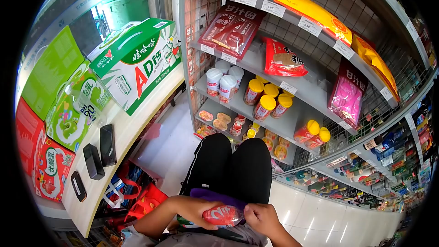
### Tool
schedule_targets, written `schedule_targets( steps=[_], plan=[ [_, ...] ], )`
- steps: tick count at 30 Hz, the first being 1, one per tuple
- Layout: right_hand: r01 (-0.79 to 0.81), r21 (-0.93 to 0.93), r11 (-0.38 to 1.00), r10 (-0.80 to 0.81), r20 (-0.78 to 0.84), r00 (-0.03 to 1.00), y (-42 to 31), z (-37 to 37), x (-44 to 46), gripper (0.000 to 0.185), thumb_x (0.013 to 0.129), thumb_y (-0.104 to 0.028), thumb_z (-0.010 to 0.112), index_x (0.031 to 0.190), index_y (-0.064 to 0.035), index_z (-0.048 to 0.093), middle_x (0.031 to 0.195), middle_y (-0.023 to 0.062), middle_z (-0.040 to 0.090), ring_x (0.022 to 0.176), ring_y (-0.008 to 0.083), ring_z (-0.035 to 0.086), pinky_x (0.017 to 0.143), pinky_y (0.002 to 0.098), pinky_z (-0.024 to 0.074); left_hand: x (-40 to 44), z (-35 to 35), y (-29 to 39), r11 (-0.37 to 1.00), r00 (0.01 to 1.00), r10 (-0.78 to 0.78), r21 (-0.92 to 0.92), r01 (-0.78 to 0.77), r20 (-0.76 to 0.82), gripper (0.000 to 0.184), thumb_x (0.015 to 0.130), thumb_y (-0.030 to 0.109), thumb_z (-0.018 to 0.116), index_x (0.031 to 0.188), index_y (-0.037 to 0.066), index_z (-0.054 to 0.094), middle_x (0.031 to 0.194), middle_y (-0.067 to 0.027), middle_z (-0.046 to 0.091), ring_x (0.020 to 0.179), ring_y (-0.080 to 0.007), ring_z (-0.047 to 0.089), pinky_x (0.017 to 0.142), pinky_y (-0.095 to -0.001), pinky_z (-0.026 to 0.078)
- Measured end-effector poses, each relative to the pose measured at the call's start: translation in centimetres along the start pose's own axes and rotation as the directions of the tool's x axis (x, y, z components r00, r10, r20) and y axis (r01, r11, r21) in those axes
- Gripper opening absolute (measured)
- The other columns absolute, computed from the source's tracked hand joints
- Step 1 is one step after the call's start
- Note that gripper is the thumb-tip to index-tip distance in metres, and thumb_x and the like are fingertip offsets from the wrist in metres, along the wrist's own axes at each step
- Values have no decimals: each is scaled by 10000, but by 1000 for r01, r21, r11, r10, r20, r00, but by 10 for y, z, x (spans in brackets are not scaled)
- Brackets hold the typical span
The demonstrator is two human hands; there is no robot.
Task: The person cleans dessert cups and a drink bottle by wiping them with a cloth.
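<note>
A clear plastic bottle with a red label [222,216] lies sideways over my lap. My left hand [195,209] is wrapped round its body, near the base end. At the neck end my right hand [262,219] is closed, its fingers curled over the top; the cap is hidden behind them. Purple cloth [206,195] lies on my lap beside the bottle, under my left hand's side. A green patch shows below my left hand, too covered to make out.
On the wooden counter [98,174] at left are a green AD drink carton [137,66], a clear bottle [87,105], a phone [108,145], a black box-shaped device [93,161] and a small black item [78,186]. Shelves ahead hold yellow-lidded cans [264,107] and bagged goods [286,58].
</note>
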State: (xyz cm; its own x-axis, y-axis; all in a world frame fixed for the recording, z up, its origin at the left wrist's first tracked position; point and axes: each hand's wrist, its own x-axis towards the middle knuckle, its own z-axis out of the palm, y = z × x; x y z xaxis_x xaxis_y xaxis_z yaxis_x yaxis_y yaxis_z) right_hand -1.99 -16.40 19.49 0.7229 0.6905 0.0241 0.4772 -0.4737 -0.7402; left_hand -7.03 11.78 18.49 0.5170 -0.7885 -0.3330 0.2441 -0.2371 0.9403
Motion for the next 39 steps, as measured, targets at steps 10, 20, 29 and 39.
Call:
schedule_targets(
  steps=[10,20,29,39],
  plan=[
    [416,-73,906,-421,-240,875,15,6,6,269,835,-211,672,621,-74,584,581,106,569,509,307,586,508,401,487,10,0,-14,991,989,133,-30,-131,71,831,889,359,803,1523,25,383,1344,-151,624,1210,-213,611,1025,-339,481],
    [469,-4,883,-448,-306,840,18,16,10,246,819,-229,646,656,-58,579,603,133,561,520,332,577,502,405,470,5,-5,-11,993,992,110,31,-113,69,871,831,480,817,1471,35,429,1223,-212,667,1095,-310,677,939,-379,522],
    [-225,302,926,272,-122,955,16,44,6,335,967,-165,574,680,-2,519,562,141,493,482,278,552,483,362,406,-12,5,17,833,920,-73,483,269,-386,829,825,548,755,1466,131,435,1039,-185,726,880,-403,714,740,-469,571],
    [100,-24,995,-103,-192,976,-5,58,51,349,952,-337,668,1052,-5,633,1099,216,654,1008,365,635,882,435,497,-83,-15,19,989,238,122,137,50,-964,758,795,242,892,1358,32,429,1133,-142,669,998,-237,693,875,-403,558]
  ],
)
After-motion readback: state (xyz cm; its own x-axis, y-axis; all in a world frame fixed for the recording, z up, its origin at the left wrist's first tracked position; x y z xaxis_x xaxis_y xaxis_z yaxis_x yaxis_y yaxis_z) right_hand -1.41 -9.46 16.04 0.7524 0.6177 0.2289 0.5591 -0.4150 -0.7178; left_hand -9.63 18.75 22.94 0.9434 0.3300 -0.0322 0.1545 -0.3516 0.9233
